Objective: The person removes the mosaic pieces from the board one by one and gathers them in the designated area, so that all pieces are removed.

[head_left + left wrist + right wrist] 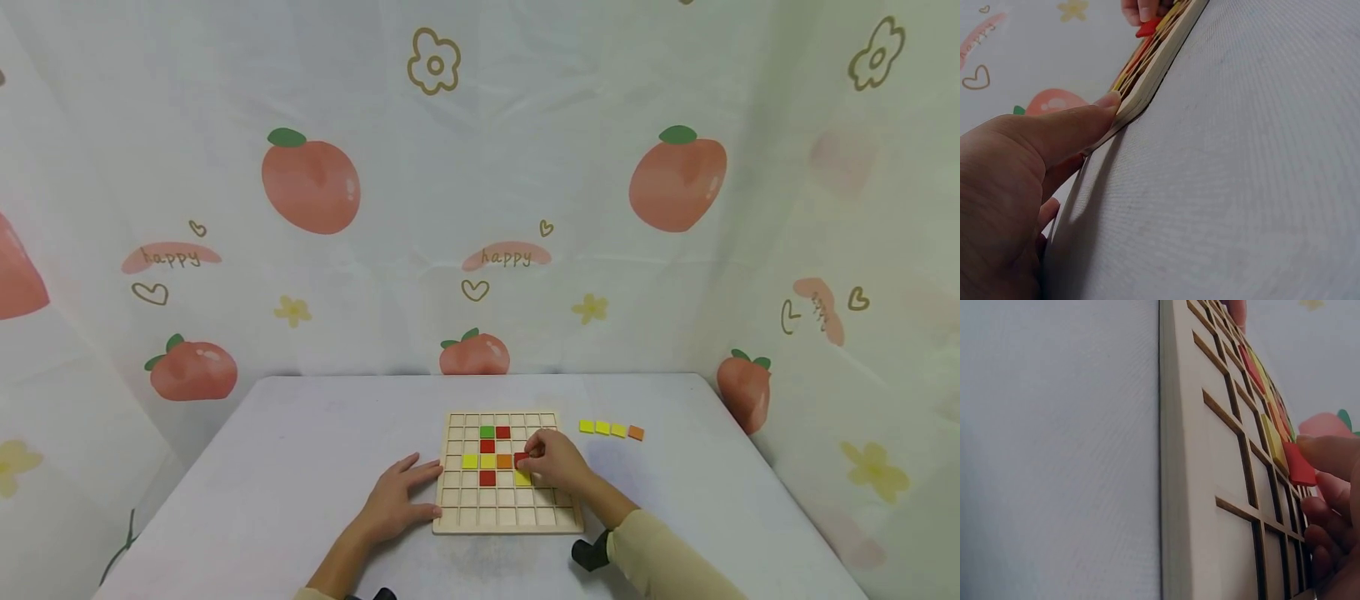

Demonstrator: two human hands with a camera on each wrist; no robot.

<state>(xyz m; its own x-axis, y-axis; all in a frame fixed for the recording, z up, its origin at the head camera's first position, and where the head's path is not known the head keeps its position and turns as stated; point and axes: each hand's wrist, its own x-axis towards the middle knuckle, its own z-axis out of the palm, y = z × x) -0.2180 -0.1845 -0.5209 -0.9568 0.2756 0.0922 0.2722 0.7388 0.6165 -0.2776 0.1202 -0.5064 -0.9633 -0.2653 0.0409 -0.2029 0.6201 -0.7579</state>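
Observation:
A wooden grid board lies on the table with several red, yellow, green and orange square tiles set in its cells. My right hand is over the board's right half and pinches a red tile between thumb and fingers. That tile is tilted, right at a cell beside the orange tile and just beyond a yellow tile. My left hand rests at the board's left edge, fingers spread. In the left wrist view its thumb touches the board's corner.
Three loose yellow tiles and an orange tile lie in a row on the white tabletop, right of the board. A fruit-patterned cloth hangs behind the table. Black wrist gear sits by the right sleeve.

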